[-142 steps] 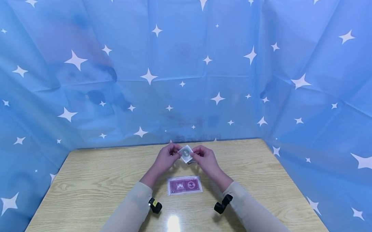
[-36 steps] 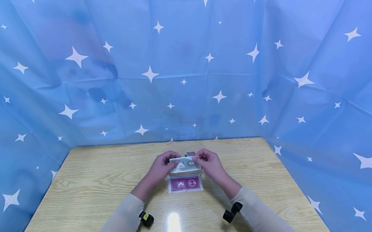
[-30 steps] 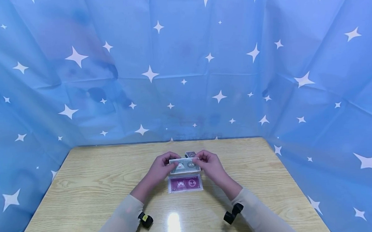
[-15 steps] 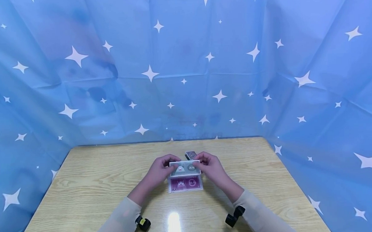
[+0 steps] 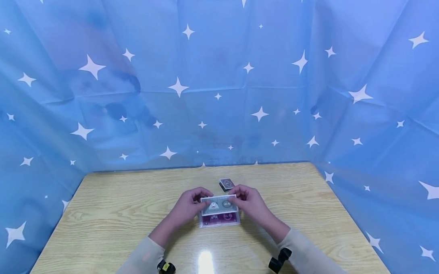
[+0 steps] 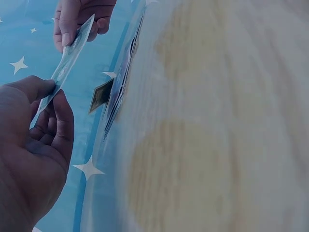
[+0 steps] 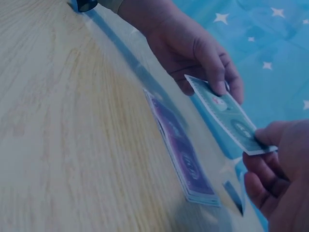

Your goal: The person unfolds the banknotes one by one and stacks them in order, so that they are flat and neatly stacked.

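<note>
A green banknote point(image 5: 220, 205) is stretched flat between both hands, above the table and towards its far side. My left hand point(image 5: 190, 204) pinches the note's left end between thumb and fingers. The right end is pinched the same way by my right hand point(image 5: 250, 199). Beneath it lies a stack of banknotes with a purple one point(image 5: 219, 221) on top, its upper part hidden by the green note in the head view. The right wrist view shows a gap between the green note point(image 7: 227, 116) and the purple stack point(image 7: 176, 145).
A small, dark-faced folded piece point(image 5: 226, 184) with a raised edge lies behind the hands; it looks like a folded note. The wooden table point(image 5: 110, 221) ends at a blue star-patterned curtain point(image 5: 218, 104). Glare marks the table near the front.
About five seconds ago the green note was a small folded square. It is now unfolded, and both hands have brought it nearer to me, over the purple note. The folded piece behind shows more.
</note>
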{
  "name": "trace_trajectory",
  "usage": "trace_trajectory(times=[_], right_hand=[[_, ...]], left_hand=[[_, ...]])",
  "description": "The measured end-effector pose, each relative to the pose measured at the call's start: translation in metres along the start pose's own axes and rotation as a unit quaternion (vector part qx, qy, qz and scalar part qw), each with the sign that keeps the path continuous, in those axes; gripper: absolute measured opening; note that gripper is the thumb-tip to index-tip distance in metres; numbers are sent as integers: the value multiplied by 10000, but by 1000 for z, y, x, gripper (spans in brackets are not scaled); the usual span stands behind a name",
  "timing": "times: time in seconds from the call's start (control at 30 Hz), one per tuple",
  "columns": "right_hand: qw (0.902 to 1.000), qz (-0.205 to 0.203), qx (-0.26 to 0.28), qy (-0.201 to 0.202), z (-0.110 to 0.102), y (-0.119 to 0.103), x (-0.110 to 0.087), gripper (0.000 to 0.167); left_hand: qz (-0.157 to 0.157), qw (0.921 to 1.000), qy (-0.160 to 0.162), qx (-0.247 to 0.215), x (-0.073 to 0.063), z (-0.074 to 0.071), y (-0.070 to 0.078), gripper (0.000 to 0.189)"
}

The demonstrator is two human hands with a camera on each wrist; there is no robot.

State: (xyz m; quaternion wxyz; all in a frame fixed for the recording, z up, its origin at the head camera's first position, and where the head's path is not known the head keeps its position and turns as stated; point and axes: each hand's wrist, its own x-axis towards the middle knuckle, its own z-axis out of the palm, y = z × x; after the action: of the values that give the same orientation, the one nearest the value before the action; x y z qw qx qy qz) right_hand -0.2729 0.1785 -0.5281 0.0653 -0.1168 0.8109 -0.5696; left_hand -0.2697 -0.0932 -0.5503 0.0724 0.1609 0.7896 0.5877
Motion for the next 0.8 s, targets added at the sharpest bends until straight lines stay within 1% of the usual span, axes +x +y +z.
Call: trace_trajectory(times=[0.2, 0.47, 0.8], right_hand=[[9997, -66, -225, -20, 1, 3, -2, 7], [9984, -7, -567, -5, 2, 6, -7, 4], [9949, -212, -986, -67, 4, 14, -9, 5]], left_hand=[[38, 9999, -102, 119, -2, 0, -1, 19], [144, 9983, -267, 491, -5, 0, -2, 18], [255, 9942, -448, 939, -4, 0, -8, 20]])
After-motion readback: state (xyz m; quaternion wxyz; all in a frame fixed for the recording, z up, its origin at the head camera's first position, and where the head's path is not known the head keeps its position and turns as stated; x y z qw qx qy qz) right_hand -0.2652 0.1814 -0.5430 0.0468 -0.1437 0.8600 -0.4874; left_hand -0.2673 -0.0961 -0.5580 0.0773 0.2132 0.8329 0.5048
